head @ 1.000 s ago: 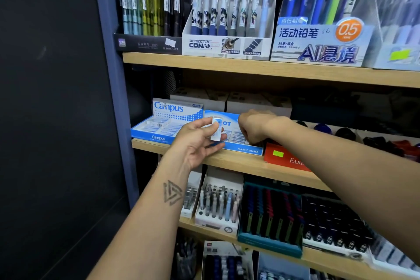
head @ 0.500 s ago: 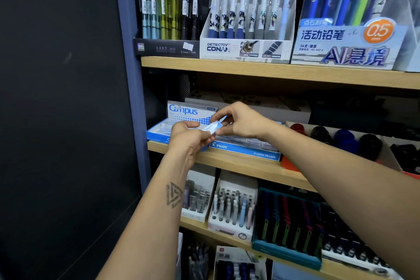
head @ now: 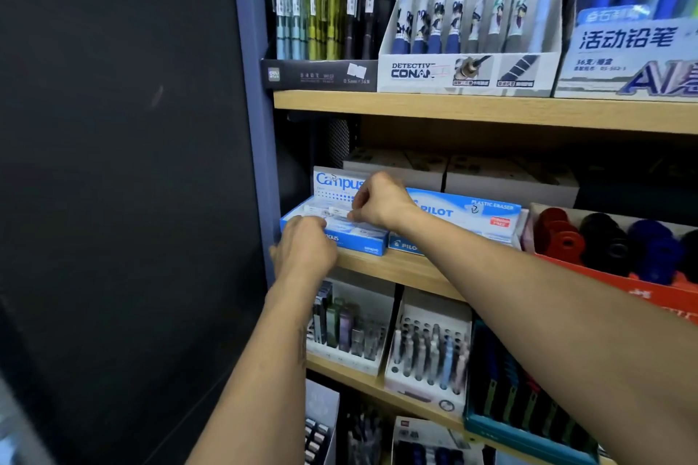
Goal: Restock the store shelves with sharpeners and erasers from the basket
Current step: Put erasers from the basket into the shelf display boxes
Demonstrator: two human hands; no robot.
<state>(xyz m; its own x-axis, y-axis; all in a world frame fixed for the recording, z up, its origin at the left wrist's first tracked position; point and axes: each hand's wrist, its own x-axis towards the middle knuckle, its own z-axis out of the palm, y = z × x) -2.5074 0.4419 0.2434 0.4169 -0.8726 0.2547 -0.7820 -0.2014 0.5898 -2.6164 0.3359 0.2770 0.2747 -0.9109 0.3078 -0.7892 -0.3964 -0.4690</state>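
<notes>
**Both hands at the eraser box**

We see the Campus box [head: 349,234] on the middle shelf [head: 400,268], w/ wrapped erasers [head: 332,211] lying inside. Right hand [head: 377,200] reaches over it, fingers curled, pinching an eraser at the box top. Left hand [head: 304,249] sits at the box's front-left corner; can't tell its grip. Pilot box [head: 464,215] stands just beside, to the right. Red tray [head: 623,287] holds round sharpeners [head: 600,238].

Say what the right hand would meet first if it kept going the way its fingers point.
Probably the erasers in the Campus box: the right hand points left and down into it, fingers seemingly at them already; depth is unclear.
</notes>
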